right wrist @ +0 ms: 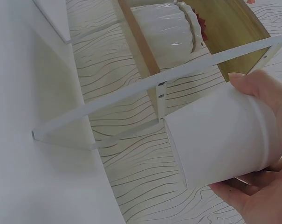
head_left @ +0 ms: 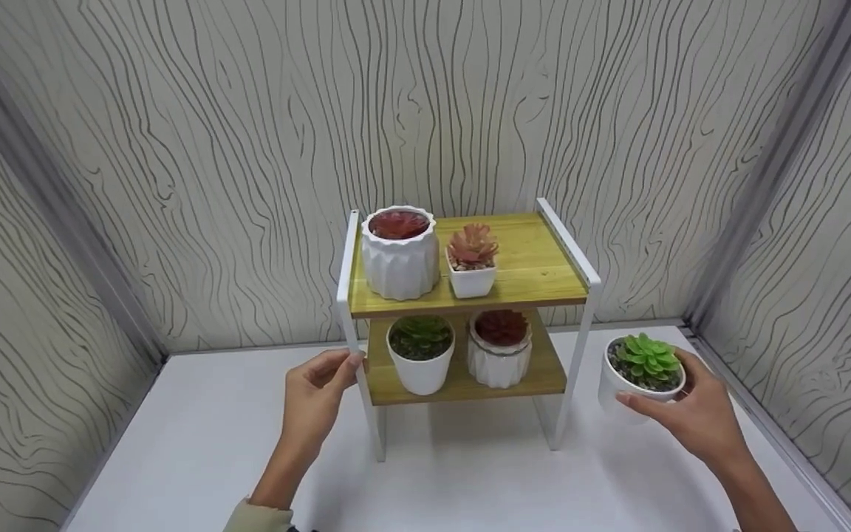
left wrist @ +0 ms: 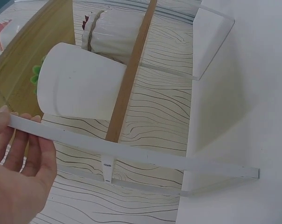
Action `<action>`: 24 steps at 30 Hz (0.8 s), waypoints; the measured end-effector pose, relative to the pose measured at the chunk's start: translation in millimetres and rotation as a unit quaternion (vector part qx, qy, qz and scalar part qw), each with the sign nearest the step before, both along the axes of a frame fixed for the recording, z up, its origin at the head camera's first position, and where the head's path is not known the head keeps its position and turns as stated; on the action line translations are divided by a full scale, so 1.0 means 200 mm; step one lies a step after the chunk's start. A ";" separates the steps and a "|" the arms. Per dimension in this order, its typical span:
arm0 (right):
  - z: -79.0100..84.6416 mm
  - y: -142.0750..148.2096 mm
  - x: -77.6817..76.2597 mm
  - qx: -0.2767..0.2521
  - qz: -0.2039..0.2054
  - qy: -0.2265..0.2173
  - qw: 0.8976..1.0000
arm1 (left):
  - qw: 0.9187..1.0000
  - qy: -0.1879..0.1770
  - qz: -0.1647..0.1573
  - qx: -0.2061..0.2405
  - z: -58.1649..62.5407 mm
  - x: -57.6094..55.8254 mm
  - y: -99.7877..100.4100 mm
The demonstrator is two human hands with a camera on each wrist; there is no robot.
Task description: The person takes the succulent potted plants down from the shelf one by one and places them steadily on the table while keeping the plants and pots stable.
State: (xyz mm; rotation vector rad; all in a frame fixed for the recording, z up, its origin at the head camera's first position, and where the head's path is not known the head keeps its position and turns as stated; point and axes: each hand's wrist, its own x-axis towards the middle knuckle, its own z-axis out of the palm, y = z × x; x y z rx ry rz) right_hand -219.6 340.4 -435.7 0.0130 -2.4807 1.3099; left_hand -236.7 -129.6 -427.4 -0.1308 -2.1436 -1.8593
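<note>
Flanking the shelf (head_left: 536, 251), left hand (head_left: 312, 395) pinches its frame (left wrist: 145, 155), right hand (head_left: 705, 417) a plain pot (right wrist: 220, 140).

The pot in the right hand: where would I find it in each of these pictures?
Head: at the right, held by the right hand, the pot is off the rack.
Left wrist: not in it; the smooth white pot there is another, on the lower shelf.
Right wrist: right of centre, the hand round it.
Shared landmark: the red-plant pot on the lower shelf.
</note>
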 end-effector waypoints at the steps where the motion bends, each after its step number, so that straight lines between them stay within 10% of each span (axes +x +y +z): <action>1: -0.01 0.00 -0.01 0.002 -0.001 -0.001 1.000 | 1.000 -0.003 -0.001 0.002 0.00 0.00 0.00; 24: -0.17 -0.02 -0.19 0.027 -0.013 -0.041 0.999 | 0.998 0.060 -0.002 -0.036 -0.01 -0.01 0.01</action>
